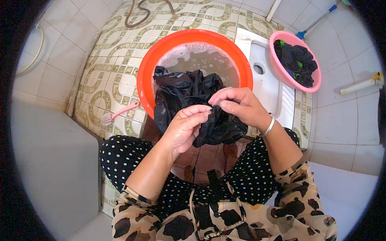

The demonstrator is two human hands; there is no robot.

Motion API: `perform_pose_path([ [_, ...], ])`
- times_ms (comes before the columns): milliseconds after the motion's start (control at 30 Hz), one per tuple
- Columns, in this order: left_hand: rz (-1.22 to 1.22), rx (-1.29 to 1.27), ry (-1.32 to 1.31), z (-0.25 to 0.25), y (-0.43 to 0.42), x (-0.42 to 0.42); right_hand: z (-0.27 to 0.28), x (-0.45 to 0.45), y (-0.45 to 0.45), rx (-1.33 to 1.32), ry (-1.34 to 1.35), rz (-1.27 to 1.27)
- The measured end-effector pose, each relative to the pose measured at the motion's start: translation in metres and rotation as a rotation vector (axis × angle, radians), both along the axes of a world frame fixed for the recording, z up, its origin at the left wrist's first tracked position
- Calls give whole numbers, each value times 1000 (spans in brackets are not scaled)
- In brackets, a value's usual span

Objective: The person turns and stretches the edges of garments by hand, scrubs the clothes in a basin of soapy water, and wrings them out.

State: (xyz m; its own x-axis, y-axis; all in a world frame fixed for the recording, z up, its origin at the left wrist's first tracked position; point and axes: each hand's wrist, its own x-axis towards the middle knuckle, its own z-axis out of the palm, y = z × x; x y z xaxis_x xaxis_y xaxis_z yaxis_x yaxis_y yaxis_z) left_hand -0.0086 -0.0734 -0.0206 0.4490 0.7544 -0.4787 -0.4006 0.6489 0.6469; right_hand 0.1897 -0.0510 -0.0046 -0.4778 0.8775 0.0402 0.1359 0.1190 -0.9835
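Observation:
A wet black cloth [181, 90] hangs over the near rim of a large orange basin [146, 52], which holds soapy, cloudy water. My left hand [183, 126] pinches the cloth between thumb and forefinger near its middle. Close beside it on the right, my right hand [237, 104] also pinches the cloth, wearing a bracelet at the wrist. The fingertips of both hands nearly meet. What exactly lies between them is too small to make out.
A pink brush [122, 112] lies on the tiled floor left of the basin. At the right, a pink basin [317, 76] of dark clothes stands over a white squat toilet [263, 90]. A brown hose [140, 20] and a blue-handled tool [315, 24] are behind.

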Motion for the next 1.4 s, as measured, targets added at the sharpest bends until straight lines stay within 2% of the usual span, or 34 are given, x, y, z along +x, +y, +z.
perform_pose_path([
  [100, 14, 18, -9, 7, -1, 1, -3, 0, 0, -69, 24, 38],
  [200, 24, 29, 0, 7, 0, -1, 0, -7, -3, -126, 61, -58],
  [400, 37, -8, -80, 2, 2, -2, 4, -13, -3, 54, 203, -155],
  [467, 33, -10, -127, 3, 2, -1, 3, -12, -3, 262, 63, -84],
  [567, 41, 43, -64, 2, 1, -2, 10, -14, -4, 313, 29, -83],
  [733, 49, 65, 25, 4, -4, -1, 6, -12, -3, 305, 23, -41],
  [1067, 93, -2, -9, -1, -7, 1, 5, -16, -7, 301, 15, -59],
  [1200, -6, 41, -33, 2, 4, -11, 6, -14, -8, 318, -15, -72],
  [1267, -53, 41, -17, 7, 7, -11, 5, -11, -8, 242, -43, -65],
  [1367, -30, 346, 195, 27, 2, -4, 5, -11, -8, 262, -95, -90],
  [1400, -32, 345, 194, 26, 0, -2, 5, -10, -9, 260, -96, -91],
])
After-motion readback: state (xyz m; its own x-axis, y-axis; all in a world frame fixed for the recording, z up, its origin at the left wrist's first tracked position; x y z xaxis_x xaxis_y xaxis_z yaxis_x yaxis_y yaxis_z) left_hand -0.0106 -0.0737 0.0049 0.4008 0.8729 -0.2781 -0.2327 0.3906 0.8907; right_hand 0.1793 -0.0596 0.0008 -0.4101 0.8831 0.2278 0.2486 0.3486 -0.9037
